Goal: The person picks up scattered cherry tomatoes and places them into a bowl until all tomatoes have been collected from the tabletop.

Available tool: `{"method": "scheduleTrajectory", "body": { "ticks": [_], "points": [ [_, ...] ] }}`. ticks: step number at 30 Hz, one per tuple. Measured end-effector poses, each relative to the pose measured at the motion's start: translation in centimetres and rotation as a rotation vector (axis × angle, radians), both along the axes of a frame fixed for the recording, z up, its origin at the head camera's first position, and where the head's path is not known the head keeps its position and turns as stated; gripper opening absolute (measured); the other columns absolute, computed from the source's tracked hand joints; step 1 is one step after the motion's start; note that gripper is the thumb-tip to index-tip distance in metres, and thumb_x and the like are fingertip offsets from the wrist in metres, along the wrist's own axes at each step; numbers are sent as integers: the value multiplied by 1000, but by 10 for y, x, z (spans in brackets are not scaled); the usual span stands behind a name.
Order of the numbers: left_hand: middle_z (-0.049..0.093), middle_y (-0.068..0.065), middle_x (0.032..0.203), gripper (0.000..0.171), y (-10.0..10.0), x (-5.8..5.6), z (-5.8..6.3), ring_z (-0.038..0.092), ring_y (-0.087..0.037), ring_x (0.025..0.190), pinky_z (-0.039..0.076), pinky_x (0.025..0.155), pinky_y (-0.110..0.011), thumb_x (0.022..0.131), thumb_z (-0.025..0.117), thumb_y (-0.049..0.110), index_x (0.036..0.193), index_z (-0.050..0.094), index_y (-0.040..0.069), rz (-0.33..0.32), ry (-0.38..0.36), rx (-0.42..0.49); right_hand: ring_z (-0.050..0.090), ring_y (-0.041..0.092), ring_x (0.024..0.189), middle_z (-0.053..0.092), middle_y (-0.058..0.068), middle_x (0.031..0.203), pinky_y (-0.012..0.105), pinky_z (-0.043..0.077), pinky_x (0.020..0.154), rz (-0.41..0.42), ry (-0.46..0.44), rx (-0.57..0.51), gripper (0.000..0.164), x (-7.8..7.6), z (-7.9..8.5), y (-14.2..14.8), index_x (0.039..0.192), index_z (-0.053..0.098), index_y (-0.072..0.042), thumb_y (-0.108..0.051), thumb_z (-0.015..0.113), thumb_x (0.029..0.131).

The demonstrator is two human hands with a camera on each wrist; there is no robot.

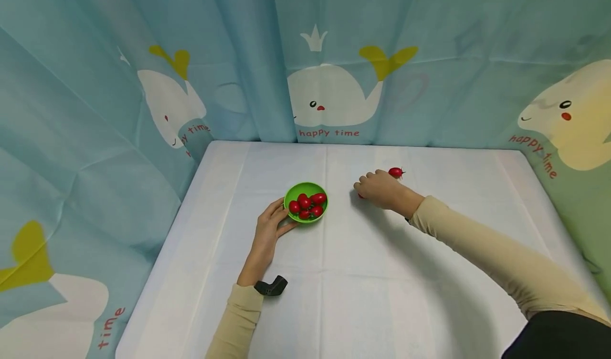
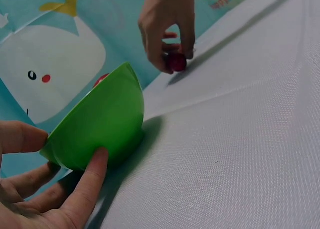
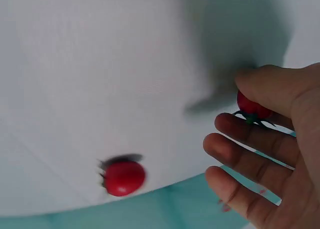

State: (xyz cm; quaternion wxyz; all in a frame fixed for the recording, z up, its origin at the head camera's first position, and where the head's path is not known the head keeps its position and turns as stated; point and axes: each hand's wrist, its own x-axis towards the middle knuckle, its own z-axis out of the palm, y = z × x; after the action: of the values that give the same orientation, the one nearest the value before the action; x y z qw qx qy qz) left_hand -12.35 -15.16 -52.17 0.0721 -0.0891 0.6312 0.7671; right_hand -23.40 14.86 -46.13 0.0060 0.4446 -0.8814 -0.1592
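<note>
A small green bowl (image 1: 291, 191) with several red cherry tomatoes (image 1: 304, 202) in it stands on the white-covered table. My left hand (image 1: 267, 234) holds the bowl at its left side, the thumb (image 2: 95, 171) against the outer wall and a fingertip at the rim. To the right of the bowl, my right hand (image 1: 384, 190) pinches one cherry tomato (image 3: 252, 108) between thumb and index finger, low over the cloth; its green stalk end shows in the right wrist view. The other fingers spread loosely. Just beyond this hand lies another cherry tomato (image 1: 395, 172) with its green stalk.
White cloth (image 1: 363, 295) covers the table, creased down the middle. A blue-green curtain (image 1: 248, 57) printed with whales hangs along the table's back and sides. A black strap mount (image 1: 271, 286) sits on the left wrist.
</note>
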Motion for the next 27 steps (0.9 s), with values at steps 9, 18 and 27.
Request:
{"method": "scheduleTrajectory", "body": {
  "ticks": [9,18,27],
  "points": [
    [47,-8,150,42,1,0,0,50,-25,135,59,96,-33,103,52,21,145,47,17,-2,11,-13,63,22,79,66,5,89,32,55,65,135,65,54,21,4,30,-30,103,65,-10,-19,75,87],
    [47,-7,149,41,0,1,1,51,-24,135,59,96,-32,103,51,20,144,48,18,1,10,-7,65,21,82,69,4,93,33,59,69,146,-49,-8,21,-2,54,-64,107,66,-11,-23,71,91],
    [48,-7,148,40,1,0,1,51,-23,135,59,96,-33,103,51,20,143,49,17,2,3,-12,66,19,88,69,2,96,33,61,74,160,-92,-21,22,0,54,-100,110,65,-13,-28,67,93]
  ]
}}
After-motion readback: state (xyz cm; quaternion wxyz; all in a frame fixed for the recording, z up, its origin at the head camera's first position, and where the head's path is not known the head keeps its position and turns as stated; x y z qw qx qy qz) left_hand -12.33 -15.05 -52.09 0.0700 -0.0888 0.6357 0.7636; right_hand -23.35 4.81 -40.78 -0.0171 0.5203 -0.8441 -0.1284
